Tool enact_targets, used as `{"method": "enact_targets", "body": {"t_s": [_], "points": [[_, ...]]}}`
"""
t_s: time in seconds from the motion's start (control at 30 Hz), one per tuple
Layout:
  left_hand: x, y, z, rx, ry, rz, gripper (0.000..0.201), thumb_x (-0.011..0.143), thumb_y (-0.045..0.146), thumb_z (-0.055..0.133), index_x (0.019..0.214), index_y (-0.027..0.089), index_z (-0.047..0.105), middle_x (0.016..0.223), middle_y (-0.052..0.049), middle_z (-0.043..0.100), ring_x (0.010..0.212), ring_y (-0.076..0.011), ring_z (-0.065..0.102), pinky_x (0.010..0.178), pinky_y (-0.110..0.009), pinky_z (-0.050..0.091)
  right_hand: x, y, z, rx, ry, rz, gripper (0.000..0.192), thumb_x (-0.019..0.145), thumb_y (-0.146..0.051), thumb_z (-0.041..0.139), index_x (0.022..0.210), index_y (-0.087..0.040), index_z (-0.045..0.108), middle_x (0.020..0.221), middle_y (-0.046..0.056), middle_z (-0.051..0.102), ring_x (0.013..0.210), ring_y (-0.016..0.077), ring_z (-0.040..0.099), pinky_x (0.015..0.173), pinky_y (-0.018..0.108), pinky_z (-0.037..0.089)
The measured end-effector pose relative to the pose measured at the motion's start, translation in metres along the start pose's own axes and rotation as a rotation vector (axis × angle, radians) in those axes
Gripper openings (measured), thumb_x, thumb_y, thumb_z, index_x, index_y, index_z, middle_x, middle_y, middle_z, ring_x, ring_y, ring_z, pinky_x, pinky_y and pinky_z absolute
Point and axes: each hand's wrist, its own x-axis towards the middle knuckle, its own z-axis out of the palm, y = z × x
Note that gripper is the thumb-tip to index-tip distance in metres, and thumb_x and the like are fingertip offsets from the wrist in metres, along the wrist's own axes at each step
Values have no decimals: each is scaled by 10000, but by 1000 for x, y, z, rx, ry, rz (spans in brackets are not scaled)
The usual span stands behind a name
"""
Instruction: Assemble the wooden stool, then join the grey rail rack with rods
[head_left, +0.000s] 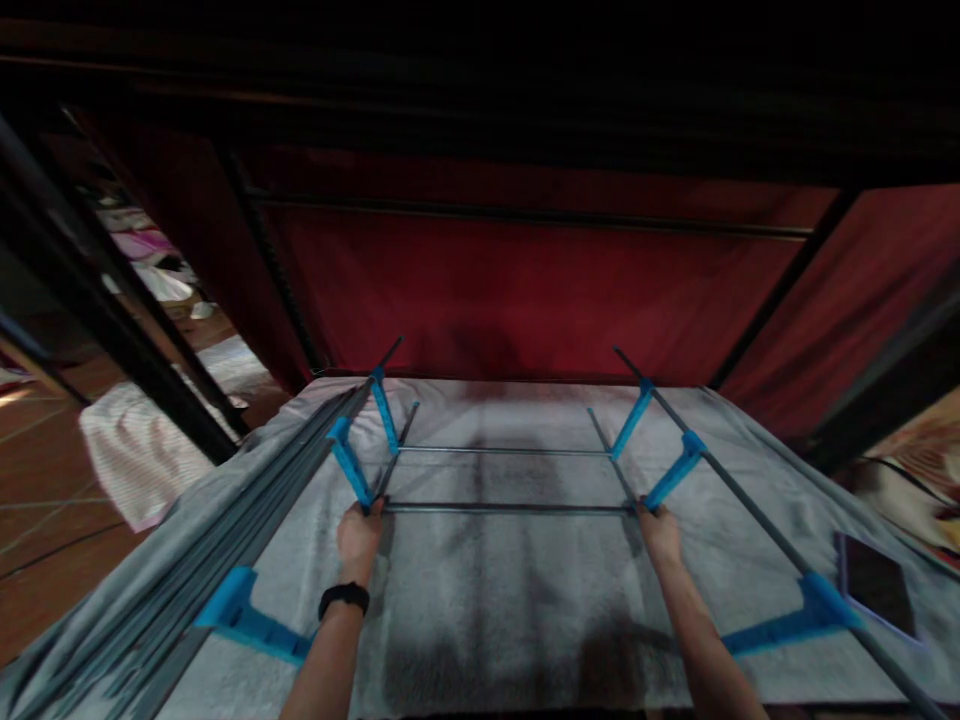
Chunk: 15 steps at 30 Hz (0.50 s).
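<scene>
A frame of grey metal tubes and blue plastic brackets lies on a cloth-covered surface. My left hand (360, 540), with a black band on the wrist, is closed round the left joint, where a blue bracket (351, 463) meets the tubes. Opposite, my right hand (660, 535) grips the matching joint beside another blue bracket (675, 470). Between my hands runs a near crossbar (510, 509), and a second crossbar (502, 451) lies parallel beyond it. A long outer tube (757, 515) passes through the right-hand brackets. My fingertips are partly hidden.
Several loose grey tubes (225, 535) lie along the left side of the grey cloth (510, 610). A dark-screened phone or tablet (876, 585) rests at the right. Red fabric (525, 290) hangs behind, between dark posts. Striped cloth (142, 450) drapes off to the left.
</scene>
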Motion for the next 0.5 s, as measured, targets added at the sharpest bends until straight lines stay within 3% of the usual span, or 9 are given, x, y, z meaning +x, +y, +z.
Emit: {"method": "enact_targets", "body": {"t_s": [0.27,0.5], "points": [[17,-11,20,38,47,-26,385,877,482,487,924,145,666,906,-235,718,946,-414,680,708,-444,512,-5,-6,8,-95,68,59,378,878,-342,459,1090,-152,708,940,150,762,986,271,715,791,306,515],[7,0,17,47,81,-98,266,833,360,552,925,136,662,932,-217,717,915,-389,677,710,-440,507,-4,-5,15,-157,56,116,406,925,-331,440,1170,-115,681,1025,178,746,1020,281,708,850,326,514]]}}
